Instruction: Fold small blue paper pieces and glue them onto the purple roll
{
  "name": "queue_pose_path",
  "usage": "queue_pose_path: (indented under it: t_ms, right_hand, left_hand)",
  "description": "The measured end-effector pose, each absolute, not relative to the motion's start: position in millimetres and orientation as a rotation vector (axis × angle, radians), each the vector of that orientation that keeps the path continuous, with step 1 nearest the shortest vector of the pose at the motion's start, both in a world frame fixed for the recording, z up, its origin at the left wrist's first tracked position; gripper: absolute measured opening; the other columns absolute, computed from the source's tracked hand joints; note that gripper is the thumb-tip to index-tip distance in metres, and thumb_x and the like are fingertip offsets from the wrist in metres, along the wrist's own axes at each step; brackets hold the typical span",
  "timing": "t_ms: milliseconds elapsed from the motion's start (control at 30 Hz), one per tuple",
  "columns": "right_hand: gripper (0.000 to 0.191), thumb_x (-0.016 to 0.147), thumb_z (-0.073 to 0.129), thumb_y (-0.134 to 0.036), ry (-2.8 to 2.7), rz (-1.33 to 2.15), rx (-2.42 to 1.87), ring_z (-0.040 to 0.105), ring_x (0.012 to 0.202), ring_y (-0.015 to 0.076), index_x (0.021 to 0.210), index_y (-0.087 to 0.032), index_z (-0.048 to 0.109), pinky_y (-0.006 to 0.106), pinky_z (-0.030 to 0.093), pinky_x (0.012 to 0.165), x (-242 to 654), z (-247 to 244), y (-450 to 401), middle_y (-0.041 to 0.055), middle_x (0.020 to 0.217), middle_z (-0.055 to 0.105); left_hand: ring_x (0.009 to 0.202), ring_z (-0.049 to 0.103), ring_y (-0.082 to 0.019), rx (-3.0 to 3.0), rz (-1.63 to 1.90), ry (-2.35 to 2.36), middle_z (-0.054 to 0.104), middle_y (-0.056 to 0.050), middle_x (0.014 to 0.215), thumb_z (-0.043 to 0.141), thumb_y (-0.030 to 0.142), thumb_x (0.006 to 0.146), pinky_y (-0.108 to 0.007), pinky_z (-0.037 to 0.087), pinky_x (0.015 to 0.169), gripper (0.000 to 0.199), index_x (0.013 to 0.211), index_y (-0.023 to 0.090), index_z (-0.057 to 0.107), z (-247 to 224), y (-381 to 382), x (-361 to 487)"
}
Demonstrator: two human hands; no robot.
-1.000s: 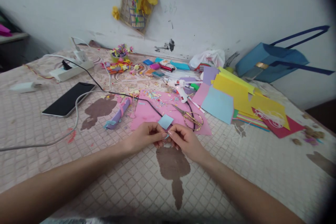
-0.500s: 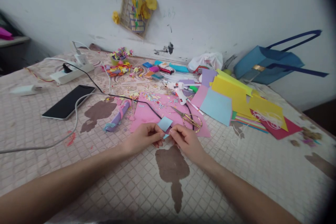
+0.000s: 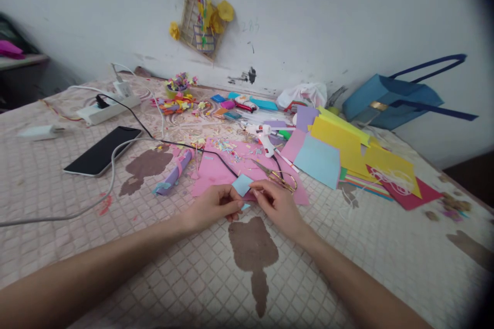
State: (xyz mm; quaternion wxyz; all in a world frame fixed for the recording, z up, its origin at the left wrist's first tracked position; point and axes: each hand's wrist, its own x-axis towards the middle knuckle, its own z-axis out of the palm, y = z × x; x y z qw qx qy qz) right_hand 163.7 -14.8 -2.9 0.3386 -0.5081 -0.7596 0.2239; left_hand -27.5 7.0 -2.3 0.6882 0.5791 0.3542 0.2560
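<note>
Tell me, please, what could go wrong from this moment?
The black cable runs from the power strip toward the blue square at the fingertips; a hand might catch it and tug the strip.

The scissors lie just beyond the right hand, which could knock them.

Loose paper scraps litter the pink sheet, so a small cut piece could get lost there.

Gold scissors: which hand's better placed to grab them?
Right hand, likely: the gold scissors lie just beyond it, whereas the left hand sits farther off, with the light-blue paper square in between.
</note>
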Motion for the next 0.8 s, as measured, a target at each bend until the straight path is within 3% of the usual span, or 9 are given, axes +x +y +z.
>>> queue_pose_path:
  t_ms: [167, 367, 500, 667, 800]
  right_hand:
    - [0.026, 0.086, 0.045, -0.015, -1.997, 0.553, -1.274, 0.061, 0.088, 0.0188, 0.104, -0.021, 0.062, 0.033, 0.046, 0.078, 163.0, -5.6, -14.9, 0.0056, 0.099, 0.068]
    - [0.026, 0.086, 0.046, -0.014, -1.982, 0.578, -1.296, 0.063, 0.086, 0.0182, 0.106, -0.022, 0.062, 0.033, 0.048, 0.076, 160.8, -5.7, -15.4, 0.0051, 0.099, 0.069]
    - [0.023, 0.085, 0.048, -0.015, -2.009, 0.357, -1.288, 0.061, 0.083, 0.02, 0.101, -0.022, 0.063, 0.035, 0.048, 0.077, 161.8, -4.1, -12.5, 0.0065, 0.093, 0.066]
    - [0.036, 0.08, 0.05, -0.006, -2.262, 0.103, -1.18, 0.049, 0.109, 0.0255, 0.112, -0.021, 0.059, 0.044, 0.041, 0.093, 159.9, -6.5, -4.0, 0.0089, 0.115, 0.059]
    - [0.028, 0.081, 0.051, -0.007, -2.362, 0.099, -1.117, 0.051, 0.102, 0.0253, 0.104, -0.02, 0.061, 0.043, 0.044, 0.087, 155.8, -12.5, 1.5, 0.009, 0.104, 0.063]
  left_hand:
    - [0.054, 0.053, -0.009, 1.298, 0.571, 0.797, 0.056, 0.002, 0.059, 0.064, 0.038, 0.074, -0.022, 0.043, 0.055, 0.028, 0.072, 0.012, 0.053, -1.8, 5.7, -27.0]
    - [0.054, 0.053, -0.009, 1.294, 0.571, 0.78, 0.055, 0.002, 0.058, 0.064, 0.038, 0.074, -0.022, 0.042, 0.055, 0.029, 0.072, 0.012, 0.052, -2.1, 5.0, -27.5]
    - [0.053, 0.053, -0.009, 1.3, 0.574, 0.774, 0.056, 0.002, 0.057, 0.065, 0.039, 0.074, -0.022, 0.041, 0.054, 0.029, 0.071, 0.013, 0.052, -2.1, 5.0, -27.6]
    - [0.052, 0.053, -0.009, 1.29, 0.583, 0.775, 0.056, 0.003, 0.056, 0.065, 0.04, 0.073, -0.022, 0.042, 0.054, 0.03, 0.07, 0.013, 0.052, -2.1, 5.4, -27.0]
    - [0.052, 0.053, -0.009, 1.293, 0.589, 0.788, 0.056, 0.003, 0.056, 0.065, 0.042, 0.072, -0.022, 0.043, 0.054, 0.032, 0.07, 0.013, 0.052, -3.5, 6.0, -27.2]
